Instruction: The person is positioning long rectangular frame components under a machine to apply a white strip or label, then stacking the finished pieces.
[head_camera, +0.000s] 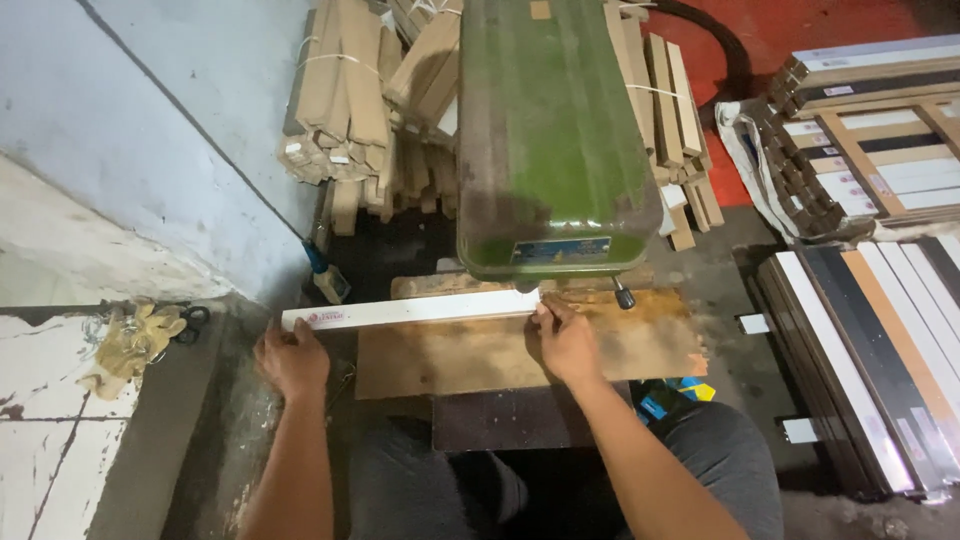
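A long white strip (410, 309) lies across a worn wooden work board (480, 355) under the head of a green machine (548, 140). My left hand (292, 358) grips the strip's left end, which sticks out past the board. My right hand (566, 343) pinches the strip's right end, close under the front of the machine's head. A small black lever knob (624, 297) hangs just right of my right hand.
Bundles of tied wooden strips (345, 100) lean against the wall behind the machine. Stacks of white, black and tan strips (880, 330) lie on the floor at right. A crumpled yellow glove (135, 335) sits on a ledge at left. My knees are below the board.
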